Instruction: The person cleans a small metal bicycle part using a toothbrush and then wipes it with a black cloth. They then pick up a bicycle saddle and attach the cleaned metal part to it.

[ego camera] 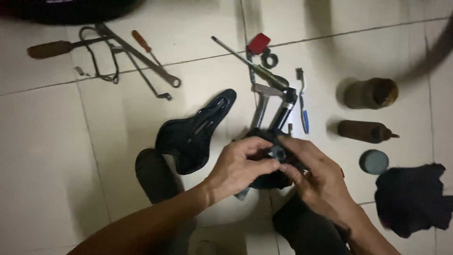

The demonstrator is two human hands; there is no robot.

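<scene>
Both clenched at frame centre on a small black bike part (277,153): left hand (238,167), right hand (314,177); black bicycle saddle (196,130) just left, on the tiled floor (56,156)

Both forearms rise from the bottom edge of the frame and meet just below its centre. The left hand (238,165) comes in from the lower left, back of the hand facing up, fingers curled inward with the thumb pressed toward the right. The right hand (314,177) enters from the lower right, wrist bent, its fingers bent and touching the left hand's fingertips. The 2 hands are closed together, knuckles up.
</scene>
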